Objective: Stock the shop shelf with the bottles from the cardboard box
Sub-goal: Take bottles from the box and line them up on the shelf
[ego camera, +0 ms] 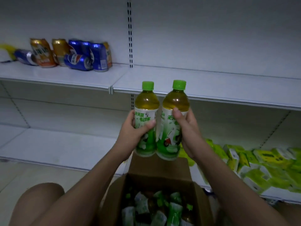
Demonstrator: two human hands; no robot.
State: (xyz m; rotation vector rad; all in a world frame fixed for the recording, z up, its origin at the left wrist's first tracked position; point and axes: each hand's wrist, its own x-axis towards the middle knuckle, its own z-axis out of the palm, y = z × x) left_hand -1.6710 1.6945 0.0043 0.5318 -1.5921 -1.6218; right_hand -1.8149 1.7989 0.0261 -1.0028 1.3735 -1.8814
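Two green-capped bottles are held upright, side by side and touching, above the open cardboard box. The left bottle is gripped by the left hand; the right bottle by the right hand. More bottles lie in the box. Cans are seen on the shelf behind.
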